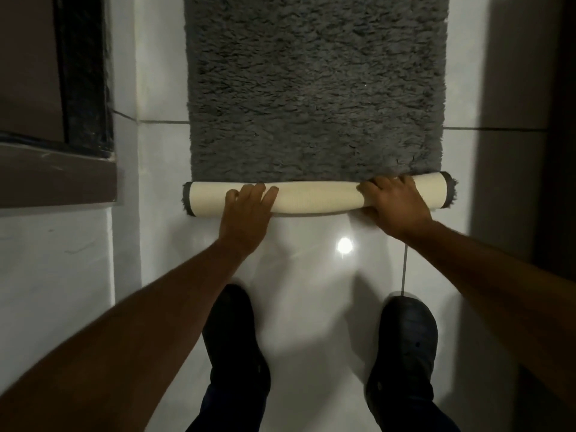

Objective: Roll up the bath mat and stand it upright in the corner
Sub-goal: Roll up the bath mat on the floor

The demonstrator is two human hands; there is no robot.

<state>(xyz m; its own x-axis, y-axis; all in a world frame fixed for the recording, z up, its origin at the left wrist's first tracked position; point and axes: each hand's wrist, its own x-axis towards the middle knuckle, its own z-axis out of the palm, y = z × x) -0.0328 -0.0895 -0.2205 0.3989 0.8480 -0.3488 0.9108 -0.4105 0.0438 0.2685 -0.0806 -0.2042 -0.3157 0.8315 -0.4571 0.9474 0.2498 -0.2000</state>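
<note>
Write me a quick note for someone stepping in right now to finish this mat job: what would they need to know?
Left hand: palm and fingers pressed on top of the rolled part, left of centre.
Right hand: gripping over the roll nearer its right end.
Bath mat: lies on the white tile floor; only the near edge is rolled, cream backing outward, grey pile side flat ahead.
Done: first turns of the roll.
Left: roll the remaining length away from the feet, then stand it upright in the corner.
</note>
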